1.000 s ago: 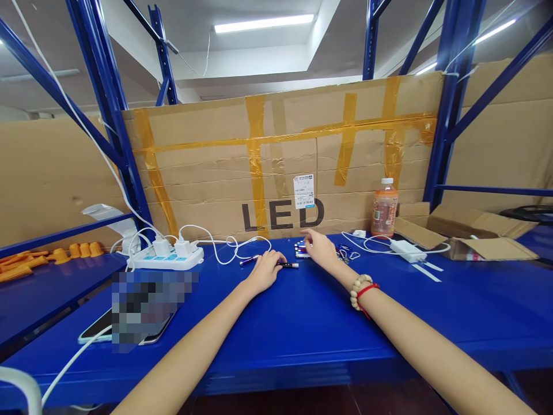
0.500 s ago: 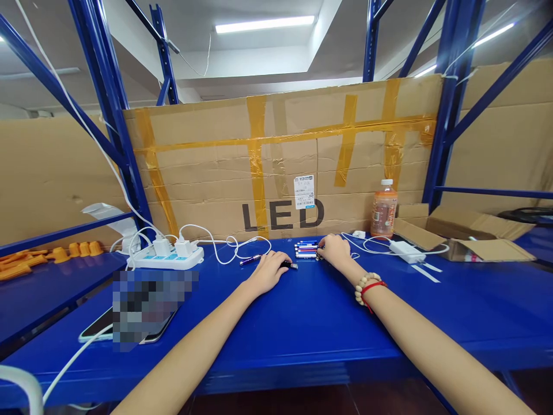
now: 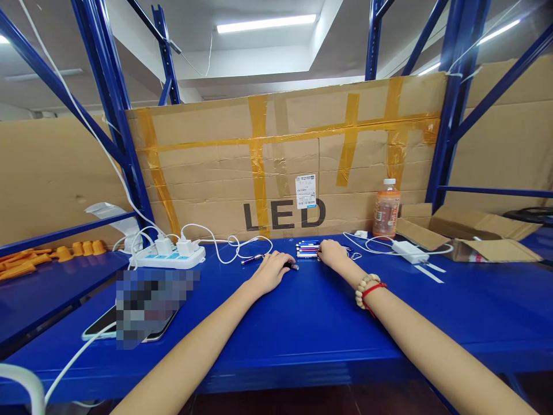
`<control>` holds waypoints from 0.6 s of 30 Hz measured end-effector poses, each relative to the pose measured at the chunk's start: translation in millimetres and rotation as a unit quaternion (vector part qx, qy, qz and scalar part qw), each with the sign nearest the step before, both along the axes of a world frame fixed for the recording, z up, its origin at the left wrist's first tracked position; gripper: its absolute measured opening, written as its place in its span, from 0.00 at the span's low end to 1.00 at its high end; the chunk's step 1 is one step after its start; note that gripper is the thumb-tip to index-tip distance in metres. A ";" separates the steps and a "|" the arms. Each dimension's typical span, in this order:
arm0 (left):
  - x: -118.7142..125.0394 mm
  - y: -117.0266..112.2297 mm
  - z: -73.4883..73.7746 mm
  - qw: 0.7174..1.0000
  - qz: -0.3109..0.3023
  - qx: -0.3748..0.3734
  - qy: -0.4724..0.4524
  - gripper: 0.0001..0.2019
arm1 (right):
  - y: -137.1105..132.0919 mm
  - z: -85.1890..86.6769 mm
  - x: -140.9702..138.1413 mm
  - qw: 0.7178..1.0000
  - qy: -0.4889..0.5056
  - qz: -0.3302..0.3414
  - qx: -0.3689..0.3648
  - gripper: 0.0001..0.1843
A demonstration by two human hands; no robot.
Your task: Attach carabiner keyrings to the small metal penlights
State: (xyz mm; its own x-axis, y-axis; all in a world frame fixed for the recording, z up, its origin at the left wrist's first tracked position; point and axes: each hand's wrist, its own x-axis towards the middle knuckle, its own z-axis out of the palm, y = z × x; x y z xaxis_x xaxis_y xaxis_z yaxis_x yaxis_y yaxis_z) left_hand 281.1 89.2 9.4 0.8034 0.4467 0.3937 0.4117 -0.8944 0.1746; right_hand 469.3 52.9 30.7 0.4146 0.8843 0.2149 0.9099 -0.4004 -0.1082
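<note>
My left hand (image 3: 273, 273) rests palm down on the blue shelf with curled fingers closed over a black pen (image 3: 292, 266), whose end sticks out on the right. A purple pen (image 3: 251, 260) lies just beyond that hand on the left, partly hidden by it. Several blue, white and purple pens (image 3: 307, 249) lie side by side between my hands. My right hand (image 3: 333, 253), a bead bracelet and red cord at its wrist, has its fingers pressed together at the right ends of this row. Its fingertips and part of the pens there are hidden.
A white power strip (image 3: 168, 257) with plugs and cables stands at the left behind a blurred phone (image 3: 101, 324). A drink bottle (image 3: 386, 210), a white adapter (image 3: 409, 251) and an open cardboard box (image 3: 479, 233) sit on the right. A tall cardboard panel (image 3: 207, 178) closes off the back.
Both hands stay almost in place; the right fingers shift slightly at the pen ends. The whole view has moved a little.
</note>
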 end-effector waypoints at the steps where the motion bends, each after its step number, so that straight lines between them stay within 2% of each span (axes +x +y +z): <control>1: -0.2 -0.2 0.1 1.000 0.001 0.001 0.000 0.09 | -0.8 0.7 -0.5 1.000 0.000 0.001 -0.005 0.13; 13: 0.8 0.6 -1.0 1.000 0.009 0.007 0.002 0.12 | -0.9 4.1 -13.5 0.996 0.012 -0.001 -0.086 0.22; 18: 0.8 0.9 -0.7 1.000 0.010 0.002 0.001 0.10 | -0.8 4.1 -8.5 0.996 0.011 0.012 -0.084 0.17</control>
State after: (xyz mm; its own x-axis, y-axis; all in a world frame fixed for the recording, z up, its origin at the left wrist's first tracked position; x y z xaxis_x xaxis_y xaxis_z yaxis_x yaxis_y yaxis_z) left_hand 281.9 90.1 8.7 0.7952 0.4604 0.3946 0.4293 -0.8871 0.1699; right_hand 460.8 52.1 34.8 0.3953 0.9170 0.0532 0.9179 -0.3921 -0.0619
